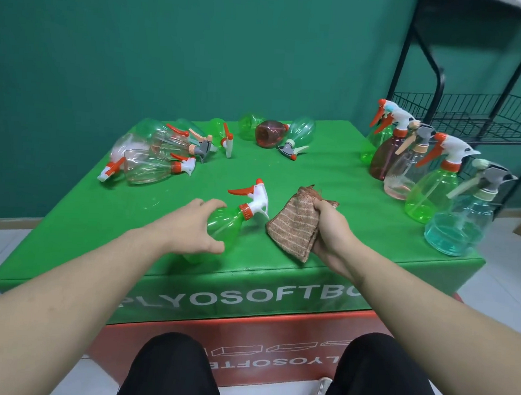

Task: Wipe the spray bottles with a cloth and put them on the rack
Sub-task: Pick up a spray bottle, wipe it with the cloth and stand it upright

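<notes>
Head view: left hand (201, 230) is wrapped over the belly of a translucent green plastic spray bottle with a white-and-orange trigger head (230, 220), which lies on its side on the green padded box top (346, 185), nozzle end pointing away from the person. Fingers curl over the far side and thumb sits on the near side, so it looks like a grasp, tho the bottle is prob not lifted yet. Right hand (328, 229) clenches a folded brown striped microfibre cloth (294, 224) just right of that bottle, cloth edge close to the trigger head, not clearly touching.

Other bottles relative to the held green one: a heap of clear and green ones lying flat (151, 155) beyond it to the left, a few more incl. a dark red one (270, 133) straight beyond, and a row standing upright (429, 184) well to the right. Further right past that row stands the black wire rack (474, 116); its visible shelf looks bare.

Step in hand, as I read it: pick up and wipe. To do it well, firm up the grasp on the belly, bring the bottle to the cloth, and rotate it so every side gets wiped (the trigger head too). Smooth plastic may slip, so squeeze gently.
</notes>
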`<state>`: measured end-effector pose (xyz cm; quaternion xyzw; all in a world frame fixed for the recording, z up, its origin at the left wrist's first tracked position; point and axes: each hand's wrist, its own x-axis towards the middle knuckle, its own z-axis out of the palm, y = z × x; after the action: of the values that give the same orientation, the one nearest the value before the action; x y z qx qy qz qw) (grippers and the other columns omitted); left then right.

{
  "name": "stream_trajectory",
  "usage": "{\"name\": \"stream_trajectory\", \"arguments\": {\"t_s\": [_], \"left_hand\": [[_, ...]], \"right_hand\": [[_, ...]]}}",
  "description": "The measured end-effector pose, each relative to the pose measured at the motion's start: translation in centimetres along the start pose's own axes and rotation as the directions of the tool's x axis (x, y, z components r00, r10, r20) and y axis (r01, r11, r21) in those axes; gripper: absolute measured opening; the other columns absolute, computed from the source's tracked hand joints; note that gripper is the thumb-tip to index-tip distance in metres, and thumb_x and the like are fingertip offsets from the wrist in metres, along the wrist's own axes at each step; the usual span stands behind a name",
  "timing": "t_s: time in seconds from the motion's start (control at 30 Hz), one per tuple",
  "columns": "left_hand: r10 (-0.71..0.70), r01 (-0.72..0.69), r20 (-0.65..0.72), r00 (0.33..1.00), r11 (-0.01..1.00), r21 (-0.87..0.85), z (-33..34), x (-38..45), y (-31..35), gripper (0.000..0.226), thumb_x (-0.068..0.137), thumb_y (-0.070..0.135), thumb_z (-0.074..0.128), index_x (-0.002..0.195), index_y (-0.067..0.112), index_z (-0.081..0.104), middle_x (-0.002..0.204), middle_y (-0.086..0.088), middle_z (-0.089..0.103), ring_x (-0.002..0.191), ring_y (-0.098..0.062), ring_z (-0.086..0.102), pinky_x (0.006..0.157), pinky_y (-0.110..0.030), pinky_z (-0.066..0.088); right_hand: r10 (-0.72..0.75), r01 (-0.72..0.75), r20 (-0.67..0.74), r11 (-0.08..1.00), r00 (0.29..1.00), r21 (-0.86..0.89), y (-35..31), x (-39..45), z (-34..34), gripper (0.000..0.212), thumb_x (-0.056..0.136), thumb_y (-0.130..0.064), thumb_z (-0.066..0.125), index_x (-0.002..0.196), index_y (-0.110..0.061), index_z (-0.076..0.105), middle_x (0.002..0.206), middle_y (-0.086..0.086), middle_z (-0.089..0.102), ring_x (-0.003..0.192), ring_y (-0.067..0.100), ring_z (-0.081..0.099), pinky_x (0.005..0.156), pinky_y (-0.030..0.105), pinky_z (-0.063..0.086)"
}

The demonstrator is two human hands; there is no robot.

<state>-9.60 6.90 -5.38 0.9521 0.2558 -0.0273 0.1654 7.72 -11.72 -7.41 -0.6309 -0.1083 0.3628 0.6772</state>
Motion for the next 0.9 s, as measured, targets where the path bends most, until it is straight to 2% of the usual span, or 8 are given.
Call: {"name": "stream_trajectory", "arguments": {"t_s": [0.1,0.23,0.33,0.37,0.53,0.67,0.73,0.9], "left_hand": [[-0.029,0.025,-0.049,0.998,0.997,-0.072,0.0,-0.3,0.1,0.088,0.085,0.031,0.08,0.157,0.025,0.031,0.109,-0.004,0.065,0.057,-0.007,0.056,0.053,-0.018,0.041],[-0.072,0.05,-0.14,0.988,0.987,-0.153,0.4,-0.5,0.5,0.089,0.083,0.038,0.083,0.156,0.025,0.033,0.146,-0.01,0.054,0.064,-0.004,0.061,0.061,-0.018,0.047],[-0.096,0.034,-0.237,0.967,0.967,-0.252,1.3,-0.6,1.4,0.096,0.078,0.05,0.084,0.155,0.025,0.034,0.154,-0.007,0.045,0.123,-0.02,0.057,0.103,-0.033,0.047],[-0.112,0.034,-0.261,0.959,0.957,-0.287,1.7,-0.6,1.9,0.097,0.077,0.053,0.084,0.156,0.025,0.034,0.153,-0.006,0.043,0.13,-0.022,0.052,0.107,-0.035,0.043],[-0.194,0.059,-0.376,0.906,0.938,-0.34,4.1,0.0,4.3,0.097,0.078,0.059,0.08,0.155,0.028,0.032,0.146,-0.005,0.04,0.104,-0.016,0.054,0.09,-0.03,0.048],[-0.143,0.013,-0.465,0.874,0.962,-0.272,5.6,0.3,5.3,0.094,0.083,0.055,0.078,0.158,0.025,0.03,0.154,-0.004,0.041,0.135,-0.023,0.049,0.112,-0.036,0.04],[-0.1,-0.013,-0.476,0.874,0.974,-0.228,5.8,0.3,5.4,0.09,0.087,0.054,0.073,0.159,0.025,0.028,0.155,-0.004,0.041,0.139,-0.021,0.044,0.115,-0.036,0.036],[-0.039,-0.048,-0.461,0.886,0.983,-0.175,6.0,0.2,5.6,0.083,0.092,0.049,0.068,0.161,0.031,0.024,0.148,-0.003,0.041,0.128,-0.02,0.049,0.107,-0.032,0.041]], "right_hand": [[0.014,-0.014,-0.006,1.0,1.0,0.027,0.0,-0.6,0.0,0.027,0.107,-0.028,0.041,0.099,-0.014,0.063,0.096,0.008,0.075,0.097,0.025,0.069,0.107,0.049,0.048],[0.008,-0.007,-0.012,0.999,1.0,0.036,0.1,-1.3,0.4,0.028,0.108,-0.03,0.042,0.097,-0.015,0.064,0.086,0.003,0.076,0.091,0.022,0.07,0.103,0.046,0.05],[0.01,-0.009,-0.035,0.999,0.999,0.043,0.5,-1.6,0.8,0.03,0.108,-0.031,0.041,0.1,-0.015,0.065,0.092,0.005,0.076,0.091,0.022,0.07,0.096,0.041,0.053],[0.01,-0.008,-0.045,0.999,0.999,0.047,0.6,-1.6,0.9,0.03,0.108,-0.032,0.041,0.1,-0.016,0.065,0.092,0.005,0.076,0.089,0.021,0.07,0.091,0.039,0.054],[0.017,-0.013,-0.033,0.991,0.999,0.134,0.6,-2.0,2.7,0.032,0.109,-0.032,0.041,0.097,-0.016,0.065,0.089,0.005,0.074,0.081,0.02,0.07,0.075,0.035,0.055],[-0.011,0.004,0.023,0.967,1.0,0.255,-0.3,-2.1,4.4,0.033,0.108,-0.028,0.04,0.093,-0.012,0.064,0.078,0.006,0.071,0.062,0.015,0.068,0.06,0.027,0.055],[-0.011,0.003,0.023,0.949,1.0,0.317,-1.0,-2.1,4.9,0.033,0.109,-0.026,0.038,0.088,-0.011,0.06,0.072,0.006,0.067,0.051,0.012,0.065,0.051,0.022,0.052],[0.014,-0.027,0.038,0.934,0.999,0.357,-2.2,-1.6,5.5,0.035,0.108,-0.026,0.034,0.085,-0.014,0.057,0.072,0.009,0.056,0.051,0.017,0.057,0.061,0.031,0.051]]}}
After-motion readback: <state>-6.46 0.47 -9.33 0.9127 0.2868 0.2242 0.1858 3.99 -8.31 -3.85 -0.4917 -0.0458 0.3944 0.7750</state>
